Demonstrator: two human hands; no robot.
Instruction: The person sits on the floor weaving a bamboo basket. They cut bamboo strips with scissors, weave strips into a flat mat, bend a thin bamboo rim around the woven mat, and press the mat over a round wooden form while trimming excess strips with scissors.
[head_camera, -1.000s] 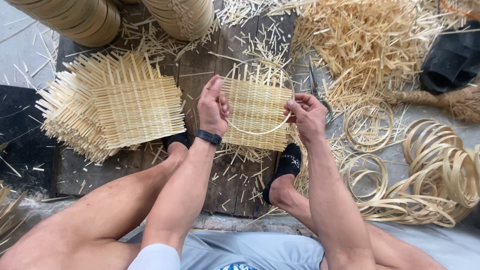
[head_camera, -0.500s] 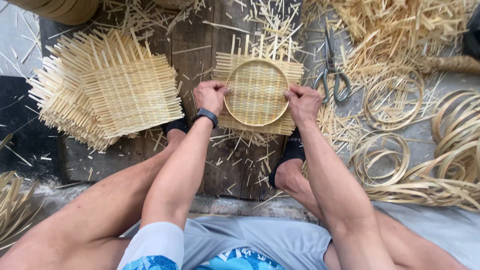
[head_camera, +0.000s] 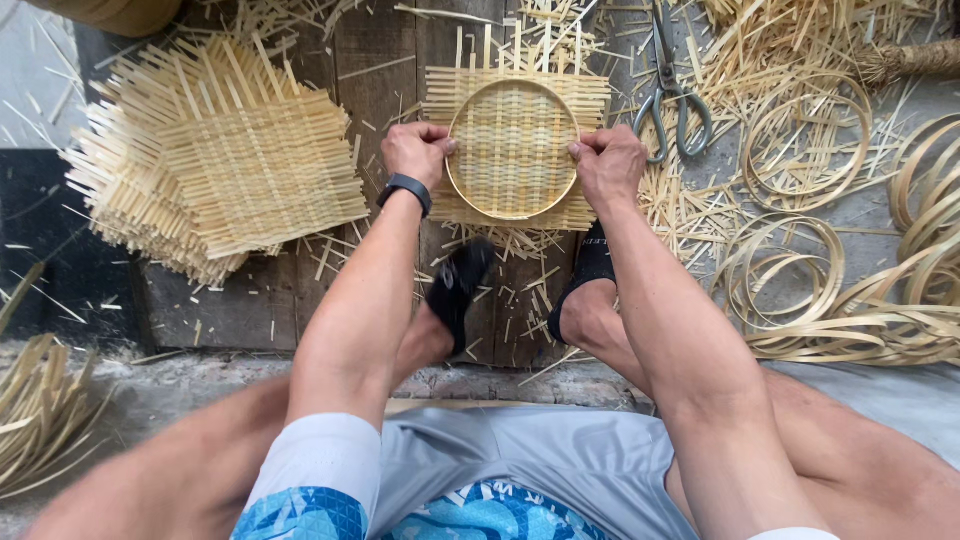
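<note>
We see our left hand (head_camera: 418, 150) and right hand (head_camera: 608, 163) clamped on opposite sides of the bamboo hoop (head_camera: 512, 150), pressed onto a woven mat (head_camera: 515, 120) lying on dark wooden planks (head_camera: 380, 90). Our fingertips curl under, hidden, and the scissors (head_camera: 672, 95) are cut off at the top edge.

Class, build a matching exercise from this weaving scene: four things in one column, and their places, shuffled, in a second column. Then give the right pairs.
Things:
1. scissors
2. stack of woven mats
3. round hoop
4. loose bamboo rings

Places:
A. pressed onto the woven square between both hands
B. far left on the wooden board
C. just beyond the right hand
D. on the ground at the right

Pairs: 1-C, 2-B, 3-A, 4-D
</note>
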